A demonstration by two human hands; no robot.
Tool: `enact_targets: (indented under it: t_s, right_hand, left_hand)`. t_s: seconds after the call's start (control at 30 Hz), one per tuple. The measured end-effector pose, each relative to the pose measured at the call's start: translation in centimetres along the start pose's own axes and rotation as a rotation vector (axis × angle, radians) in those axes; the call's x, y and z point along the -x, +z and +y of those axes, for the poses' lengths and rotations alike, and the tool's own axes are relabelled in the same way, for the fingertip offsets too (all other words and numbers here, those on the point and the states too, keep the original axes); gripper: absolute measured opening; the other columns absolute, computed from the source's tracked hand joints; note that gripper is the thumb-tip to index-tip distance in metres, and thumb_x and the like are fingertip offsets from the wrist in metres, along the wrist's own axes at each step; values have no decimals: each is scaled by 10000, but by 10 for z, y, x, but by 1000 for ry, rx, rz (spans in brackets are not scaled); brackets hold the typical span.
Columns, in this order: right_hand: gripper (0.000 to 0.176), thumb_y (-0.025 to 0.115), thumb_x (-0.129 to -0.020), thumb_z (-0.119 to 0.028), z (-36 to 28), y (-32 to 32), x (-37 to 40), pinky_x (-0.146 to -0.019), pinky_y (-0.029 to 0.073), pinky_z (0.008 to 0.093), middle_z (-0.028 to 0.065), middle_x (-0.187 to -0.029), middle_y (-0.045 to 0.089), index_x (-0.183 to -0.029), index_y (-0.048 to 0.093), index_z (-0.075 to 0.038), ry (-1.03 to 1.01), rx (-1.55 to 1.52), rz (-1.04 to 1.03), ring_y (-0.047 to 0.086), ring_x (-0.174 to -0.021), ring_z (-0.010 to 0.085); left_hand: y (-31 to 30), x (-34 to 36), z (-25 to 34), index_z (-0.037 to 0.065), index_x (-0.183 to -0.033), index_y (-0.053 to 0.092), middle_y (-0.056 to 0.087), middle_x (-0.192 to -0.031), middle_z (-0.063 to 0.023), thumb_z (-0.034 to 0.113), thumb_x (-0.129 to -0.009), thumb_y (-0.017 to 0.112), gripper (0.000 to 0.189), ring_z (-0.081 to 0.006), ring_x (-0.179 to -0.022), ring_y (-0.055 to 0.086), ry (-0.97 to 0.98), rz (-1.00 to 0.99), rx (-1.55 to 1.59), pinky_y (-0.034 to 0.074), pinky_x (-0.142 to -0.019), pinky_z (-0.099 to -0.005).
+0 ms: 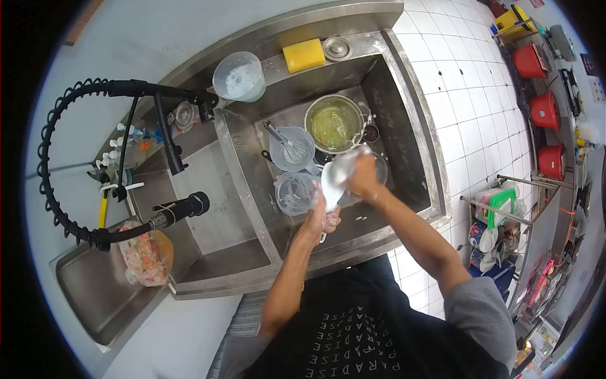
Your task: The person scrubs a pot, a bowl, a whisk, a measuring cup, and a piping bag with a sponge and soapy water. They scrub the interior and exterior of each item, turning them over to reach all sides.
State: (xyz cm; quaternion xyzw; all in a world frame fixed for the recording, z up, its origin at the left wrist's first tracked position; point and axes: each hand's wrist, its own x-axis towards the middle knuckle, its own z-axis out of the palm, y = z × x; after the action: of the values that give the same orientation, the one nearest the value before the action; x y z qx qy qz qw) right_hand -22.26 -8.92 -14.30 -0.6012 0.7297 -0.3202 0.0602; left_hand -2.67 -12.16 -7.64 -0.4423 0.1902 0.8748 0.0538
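Note:
Over the right basin of the steel sink [407,95], my left hand [320,218] is closed around a white, elongated item [331,189] whose exact kind I cannot make out. My right hand [365,177] presses a greyish scrubber [343,169], smeared by motion, against the upper part of that item. Just beyond my hands stands a metal pot [338,123] with greenish, foamy liquid. To its left, a clear plastic jug [291,150] holds a whisk [287,142]. A second clear container [294,194] lies beside my left hand. Partly behind my right wrist is a clear round bowl [379,167].
On the sink's back ledge stand a tub of soapy water [240,77], a yellow sponge [303,55] and a round metal lid [337,48]. A black spring-hose faucet [183,207] hangs over the left basin. A bag of food scraps [144,256] lies at the lower left.

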Motion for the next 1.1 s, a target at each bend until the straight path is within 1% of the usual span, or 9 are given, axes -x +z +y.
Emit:
enact_targets:
  t_s: [0.17,0.23,0.3,0.4,0.53,0.67,0.83,0.9,1.1]
  right_hand:
    - [371,570,-984,-348,-2,-27,-10,-619,507,385,94,-801,702,-833,703,-36,1137,-885,46,635,-643,231]
    - [353,613,-973,-361,-24,23,23,-681,517,380,70,-981,695,-1005,692,-19,914,-1272,305,646,-803,186]
    - [384,712,-935,-334,-83,-2,10,-727,527,320,86,-1018,681,-1140,673,-12,692,-831,240,640,-924,140]
    - [370,713,-943,-374,-74,-27,-18,-684,495,292,18,-773,673,-997,711,-8,1266,-1113,75,614,-773,113]
    - [381,721,-935,-402,-80,9,20,-533,458,296,29,-730,643,-870,687,-28,866,-991,36,582,-617,107]
    - [300,672,-972,-383,-67,-14,11,-525,434,279,-8,-715,593,-925,623,-91,1362,-1207,141,545,-603,95]
    - [393,649,-971,-458,-62,-20,35,-382,356,274,11,-650,581,-861,622,-82,1322,-1021,140,505,-430,112]
    - [521,642,-961,-510,-15,-8,58,-551,446,323,45,-773,666,-927,706,6,1378,-903,334,568,-644,107]
    - [464,577,-965,-382,124,21,111,-858,537,526,348,-976,673,-998,699,64,1081,133,-409,655,-999,484]
  left_hand:
    - [-12,-9,0,73,-1077,573,426,-641,33,711,-998,284,705,-62,-458,365,44,10,-186,291,-378,-240]
    - [-12,-66,-36,50,-1181,555,454,-682,15,643,-1031,286,669,-82,-507,417,792,402,-688,344,-428,-255]
    - [-3,-74,-44,20,-1251,540,509,-744,-26,572,-1058,294,634,-137,-586,495,915,501,-710,409,-505,-288]
    - [23,-39,-30,-27,-1305,519,626,-939,-160,451,-1084,311,566,-310,-828,628,509,306,-385,499,-714,-392]
    - [14,-44,-28,-51,-1358,496,640,-1173,-286,349,-1092,315,513,-430,-1159,600,719,433,-649,460,-973,-458]
    - [25,-64,-68,-45,-1216,577,653,-1037,-293,325,-1081,324,468,-442,-981,646,1058,527,-750,497,-778,-498]
    - [32,-58,-80,-31,-1014,591,647,-842,-288,284,-1071,359,395,-503,-785,624,775,504,-915,483,-685,-561]
    - [36,-52,-90,-32,-1125,569,634,-931,-316,278,-1074,345,386,-518,-875,610,690,303,-806,476,-736,-559]
    - [-1,-109,-87,1,-1251,563,690,-993,-212,353,-998,570,433,-359,-799,696,425,312,-933,542,-769,-468]
